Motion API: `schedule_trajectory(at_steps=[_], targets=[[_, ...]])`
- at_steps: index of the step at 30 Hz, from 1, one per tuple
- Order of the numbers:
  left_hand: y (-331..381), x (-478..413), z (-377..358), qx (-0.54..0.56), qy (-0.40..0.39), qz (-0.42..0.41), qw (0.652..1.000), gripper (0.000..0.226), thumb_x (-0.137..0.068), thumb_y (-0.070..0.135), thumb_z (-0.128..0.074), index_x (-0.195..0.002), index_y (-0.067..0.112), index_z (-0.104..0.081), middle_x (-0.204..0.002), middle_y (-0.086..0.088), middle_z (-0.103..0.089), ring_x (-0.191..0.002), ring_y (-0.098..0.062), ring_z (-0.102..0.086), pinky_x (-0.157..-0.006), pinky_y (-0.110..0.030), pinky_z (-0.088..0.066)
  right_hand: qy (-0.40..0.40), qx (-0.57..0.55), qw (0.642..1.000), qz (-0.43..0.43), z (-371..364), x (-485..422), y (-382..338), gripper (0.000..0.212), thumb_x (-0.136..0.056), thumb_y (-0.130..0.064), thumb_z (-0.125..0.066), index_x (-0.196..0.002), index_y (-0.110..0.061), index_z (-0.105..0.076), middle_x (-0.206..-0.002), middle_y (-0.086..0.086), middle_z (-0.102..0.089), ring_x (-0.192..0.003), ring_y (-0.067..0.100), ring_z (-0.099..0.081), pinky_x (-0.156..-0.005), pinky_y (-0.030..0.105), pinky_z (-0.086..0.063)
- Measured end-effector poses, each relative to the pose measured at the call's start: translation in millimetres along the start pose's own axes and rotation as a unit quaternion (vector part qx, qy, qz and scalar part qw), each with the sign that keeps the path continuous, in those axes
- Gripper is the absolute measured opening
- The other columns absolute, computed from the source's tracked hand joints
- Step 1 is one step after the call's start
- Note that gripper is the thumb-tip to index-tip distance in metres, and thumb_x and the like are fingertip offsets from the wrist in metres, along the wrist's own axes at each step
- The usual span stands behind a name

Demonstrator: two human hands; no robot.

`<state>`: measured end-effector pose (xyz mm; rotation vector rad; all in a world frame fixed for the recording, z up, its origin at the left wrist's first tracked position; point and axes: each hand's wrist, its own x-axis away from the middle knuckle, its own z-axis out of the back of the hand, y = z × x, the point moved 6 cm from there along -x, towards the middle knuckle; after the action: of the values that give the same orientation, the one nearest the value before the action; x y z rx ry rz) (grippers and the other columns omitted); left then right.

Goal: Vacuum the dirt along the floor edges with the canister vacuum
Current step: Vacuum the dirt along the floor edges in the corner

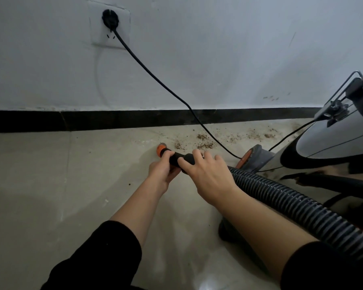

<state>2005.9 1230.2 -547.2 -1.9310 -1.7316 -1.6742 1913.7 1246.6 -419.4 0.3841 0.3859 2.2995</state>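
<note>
Hose end (177, 159): we see a smooth black tube, round in section, ending in an orange collar at its far left tip. It sits low over the floor near the middle of the scene, just left of the dirt.
Left hand (162, 173): fingers and thumb are wrapped round the hose end just behind the orange collar, gripping it from the near side.
Right hand (208, 174): laid over the hose end to the right of the left hand, with fingers bent down over its top, clasping it. The two hands are close together.
Hose (291, 204): a dark corrugated tube with pale ridges, running from the right hand to the near right edge.
Canister vacuum (333, 147): at the right edge, a rounded, shiny silver-grey shell with black panels. We note a wire metal latch (333, 109) on its upper part and a grey wheel (257, 154) with an orange hub at its left foot.
Dirt (203, 141): brown crumbly grains in small patches on the floor near the skirting board, between the hose end and the vacuum.
Power cord (155, 78): thin, black and smooth. It slants down and right from a round black plug (110, 18) in a white square socket (122, 39) at far left, reaching the floor by the wheel.
Floor (40, 185): pale beige glossy tiles with faint joints.
Skirting board (92, 120): a flat black band along the foot of the wall.
Wall (218, 49): matt white and scuffed.
Sleeves (105, 254): black cloth, pushed up on both forearms.
</note>
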Motion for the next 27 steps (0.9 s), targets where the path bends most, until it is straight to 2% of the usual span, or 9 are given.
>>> schedule_trajectory(at_steps=[5,9,17,27], targets=[[17,-5,20,-0.005,0.024,-0.011,1.0,0.034,-0.092,0.026,-0.064,-0.115,0.001,-0.062,-0.106,-0.017,-0.069,-0.094,-0.024,-0.067,-0.083,-0.032,-0.059,0.008,-0.01,1.0,0.009,3,-16,-16,0.068,-0.088,-0.013,-0.058,-0.143,-0.02,-0.02,-0.132,0.02,-0.036,-0.108,0.036,-0.048,-0.084,0.042,-0.042],[28,-5,36,-0.002,0.035,-0.019,0.999,0.036,-0.092,0.026,-0.063,-0.118,0.001,-0.06,-0.108,-0.018,-0.068,-0.098,-0.025,-0.067,-0.074,-0.03,-0.059,0.021,-0.014,0.999,0.022,8,-25,-28,0.067,-0.089,-0.014,-0.058,-0.143,-0.02,-0.02,-0.133,0.02,-0.035,-0.11,0.036,-0.048,-0.086,0.042,-0.042],[45,-7,70,-0.001,0.079,-0.03,0.996,0.038,-0.091,0.027,-0.064,-0.12,0.002,-0.06,-0.109,-0.017,-0.068,-0.097,-0.026,-0.067,-0.072,-0.029,-0.059,0.038,-0.028,0.998,0.046,17,-38,-53,0.068,-0.089,-0.013,-0.058,-0.144,-0.021,-0.019,-0.133,0.019,-0.035,-0.11,0.036,-0.047,-0.086,0.043,-0.041],[55,-8,71,-0.011,0.074,-0.037,0.997,0.038,-0.091,0.027,-0.064,-0.119,0.002,-0.06,-0.107,-0.017,-0.068,-0.092,-0.024,-0.068,-0.067,-0.028,-0.058,0.038,-0.029,0.998,0.04,17,-47,-57,0.067,-0.087,-0.011,-0.059,-0.142,-0.019,-0.023,-0.131,0.02,-0.036,-0.106,0.036,-0.049,-0.082,0.041,-0.041]])
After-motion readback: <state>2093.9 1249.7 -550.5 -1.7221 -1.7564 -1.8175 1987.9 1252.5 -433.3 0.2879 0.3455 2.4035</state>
